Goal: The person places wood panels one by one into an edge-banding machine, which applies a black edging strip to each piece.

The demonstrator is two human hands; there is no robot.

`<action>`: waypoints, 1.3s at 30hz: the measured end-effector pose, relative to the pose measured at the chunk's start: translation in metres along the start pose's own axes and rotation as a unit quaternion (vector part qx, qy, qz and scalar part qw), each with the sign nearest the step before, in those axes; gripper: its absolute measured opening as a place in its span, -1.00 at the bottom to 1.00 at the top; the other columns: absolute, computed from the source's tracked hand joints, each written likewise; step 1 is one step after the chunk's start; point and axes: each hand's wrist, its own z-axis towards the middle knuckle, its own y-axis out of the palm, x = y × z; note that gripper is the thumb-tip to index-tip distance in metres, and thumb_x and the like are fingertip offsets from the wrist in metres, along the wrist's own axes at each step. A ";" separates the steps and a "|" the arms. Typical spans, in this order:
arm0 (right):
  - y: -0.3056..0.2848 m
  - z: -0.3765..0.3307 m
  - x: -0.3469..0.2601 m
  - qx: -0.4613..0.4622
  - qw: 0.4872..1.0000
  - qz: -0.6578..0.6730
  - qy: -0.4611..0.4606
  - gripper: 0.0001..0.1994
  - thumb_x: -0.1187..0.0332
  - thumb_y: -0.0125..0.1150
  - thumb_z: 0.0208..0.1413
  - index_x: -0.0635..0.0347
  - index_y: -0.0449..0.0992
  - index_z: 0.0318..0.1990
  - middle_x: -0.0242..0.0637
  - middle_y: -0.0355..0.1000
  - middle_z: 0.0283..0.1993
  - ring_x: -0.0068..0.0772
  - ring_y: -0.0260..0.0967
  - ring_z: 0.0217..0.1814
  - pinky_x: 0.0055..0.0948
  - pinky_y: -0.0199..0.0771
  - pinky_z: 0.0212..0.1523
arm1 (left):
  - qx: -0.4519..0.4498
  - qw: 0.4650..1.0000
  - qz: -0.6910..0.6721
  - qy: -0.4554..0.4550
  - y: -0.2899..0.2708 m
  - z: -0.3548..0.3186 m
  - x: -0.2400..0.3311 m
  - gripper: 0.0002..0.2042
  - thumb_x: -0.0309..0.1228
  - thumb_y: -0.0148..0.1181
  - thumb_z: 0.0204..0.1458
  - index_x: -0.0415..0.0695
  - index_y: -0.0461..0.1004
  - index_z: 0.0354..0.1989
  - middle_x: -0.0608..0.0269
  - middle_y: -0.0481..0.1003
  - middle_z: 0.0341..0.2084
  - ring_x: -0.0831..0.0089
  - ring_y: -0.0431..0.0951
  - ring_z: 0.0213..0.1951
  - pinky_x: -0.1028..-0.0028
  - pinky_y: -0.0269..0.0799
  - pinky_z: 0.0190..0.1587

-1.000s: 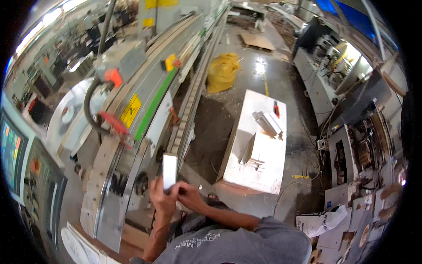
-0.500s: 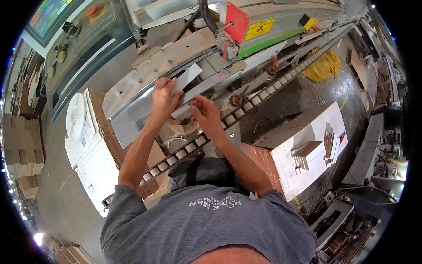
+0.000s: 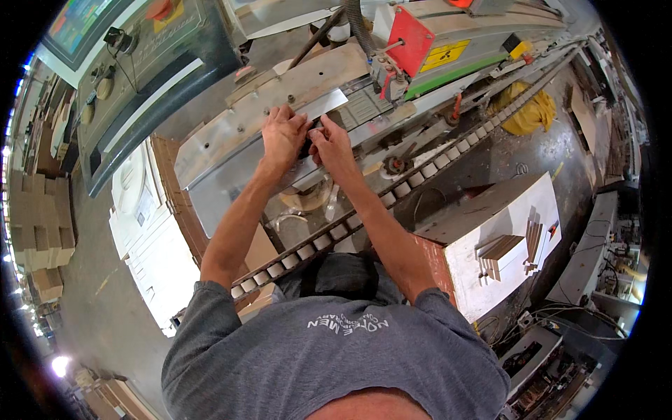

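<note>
A narrow white strip of board (image 3: 329, 103) lies along the metal guide of a machine bed (image 3: 234, 168). My left hand (image 3: 281, 138) is on its near-left end, fingers bent over it, and hides that end. Close beside it, my right hand (image 3: 332, 145) has thumb and fingers drawn together at the strip's near edge. Whatever the right fingers may hold is hidden. Dark gaps in the machine show between and below the two hands.
A roller track (image 3: 322, 241) runs diagonally between me and the machine. Right of me, a white-topped box (image 3: 507, 238) bears several narrow offcuts. White panels (image 3: 150, 245) stand at the left. A red guard plate (image 3: 407, 40) sits beyond the strip, with a hose beside it.
The white strip has gone from tilted up to lying in line with the guide. My right hand has moved up and in close to my left hand.
</note>
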 end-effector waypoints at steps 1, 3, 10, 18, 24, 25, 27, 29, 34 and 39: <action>0.003 0.002 0.004 -0.001 1.000 0.000 0.001 -0.42 0.39 0.03 0.24 0.58 0.11 0.33 -0.29 0.39 -0.52 -0.53 0.34 -0.56 -0.46 0.34 -0.57 | 0.023 0.999 -0.023 0.008 0.001 0.000 -0.001 -0.84 -0.35 0.41 -0.11 -0.06 0.65 -0.34 0.21 0.48 -0.35 0.16 0.46 -0.24 0.22 0.42 -0.24; 0.009 0.006 0.014 0.035 0.999 -0.022 -0.018 -0.41 0.39 0.03 0.23 0.60 0.09 0.33 -0.28 0.41 -0.50 -0.53 0.34 -0.56 -0.45 0.37 -0.54 | 0.034 0.999 -0.032 -0.007 -0.005 -0.010 -0.004 -0.84 -0.36 0.41 -0.11 -0.07 0.65 -0.32 0.20 0.49 -0.37 0.16 0.47 -0.25 0.23 0.43 -0.24; 0.016 0.010 0.018 0.036 0.997 -0.065 -0.018 -0.32 0.38 0.02 0.18 0.66 -0.04 0.36 -0.24 0.47 -0.46 -0.51 0.38 -0.54 -0.46 0.44 -0.48 | 0.064 0.997 -0.039 -0.033 -0.021 -0.036 -0.019 -0.82 -0.38 0.40 -0.08 -0.17 0.65 -0.32 0.17 0.57 -0.41 0.15 0.52 -0.28 0.24 0.45 -0.19; 0.020 0.009 0.018 0.089 0.994 0.002 -0.059 -0.85 0.40 0.09 0.22 0.36 0.41 -0.27 -0.39 0.37 -0.59 -0.66 0.25 -0.65 -0.58 0.23 -0.66 | 0.062 0.997 -0.015 -0.039 -0.018 -0.031 -0.010 -0.85 -0.39 0.40 -0.08 -0.18 0.64 -0.36 0.14 0.56 -0.44 0.06 0.51 -0.29 0.21 0.44 -0.18; 0.006 0.013 0.014 0.061 0.996 -0.060 -0.037 -0.34 0.41 -0.01 0.18 0.63 -0.03 0.36 -0.26 0.45 -0.48 -0.51 0.37 -0.55 -0.46 0.41 -0.51 | 0.060 0.998 -0.010 -0.013 -0.003 -0.023 -0.010 -0.89 -0.40 0.37 -0.08 -0.15 0.61 -0.42 0.17 0.53 -0.46 0.12 0.48 -0.31 0.22 0.46 -0.25; 0.003 0.014 0.012 0.058 0.996 -0.060 -0.036 -0.34 0.41 -0.01 0.18 0.63 -0.03 0.36 -0.26 0.45 -0.48 -0.51 0.37 -0.55 -0.46 0.41 -0.51 | 0.056 0.998 -0.005 -0.018 0.001 -0.021 -0.009 -0.89 -0.38 0.36 -0.06 -0.14 0.61 -0.42 0.16 0.53 -0.45 0.11 0.49 -0.30 0.21 0.46 -0.24; -0.008 0.019 0.010 0.061 0.995 -0.071 -0.023 -0.36 0.43 -0.02 0.19 0.63 -0.03 0.37 -0.27 0.43 -0.48 -0.51 0.35 -0.55 -0.47 0.40 -0.51 | 0.052 0.998 -0.002 -0.024 0.011 -0.014 -0.004 -0.88 -0.36 0.35 -0.04 -0.14 0.61 -0.43 0.16 0.52 -0.45 0.11 0.50 -0.28 0.19 0.46 -0.23; -0.019 0.025 0.013 0.074 0.996 -0.046 -0.020 -0.36 0.45 -0.02 0.19 0.63 -0.02 0.36 -0.27 0.43 -0.47 -0.52 0.34 -0.54 -0.46 0.40 -0.50 | 0.045 0.998 0.005 -0.032 0.021 -0.004 0.006 -0.86 -0.31 0.31 -0.01 -0.12 0.61 -0.43 0.16 0.53 -0.43 0.11 0.50 -0.26 0.17 0.46 -0.21; -0.038 0.040 0.017 0.103 0.994 0.014 -0.027 -0.37 0.49 -0.01 0.17 0.64 -0.02 0.36 -0.29 0.42 -0.45 -0.54 0.32 -0.54 -0.47 0.39 -0.51 | 0.025 0.999 0.008 -0.037 0.034 0.015 0.020 -0.84 -0.29 0.28 0.01 -0.10 0.59 -0.47 0.17 0.53 -0.42 0.11 0.50 -0.26 0.18 0.45 -0.20; -0.065 0.057 0.017 0.133 0.988 -0.009 -0.074 -0.37 0.46 0.00 0.19 0.62 -0.02 0.35 -0.32 0.40 -0.44 -0.57 0.30 -0.53 -0.46 0.40 -0.51 | 0.001 1.000 0.007 -0.001 0.054 0.045 0.038 -0.85 -0.29 0.27 0.01 -0.08 0.57 -0.50 0.19 0.53 -0.43 0.12 0.49 -0.28 0.19 0.45 -0.23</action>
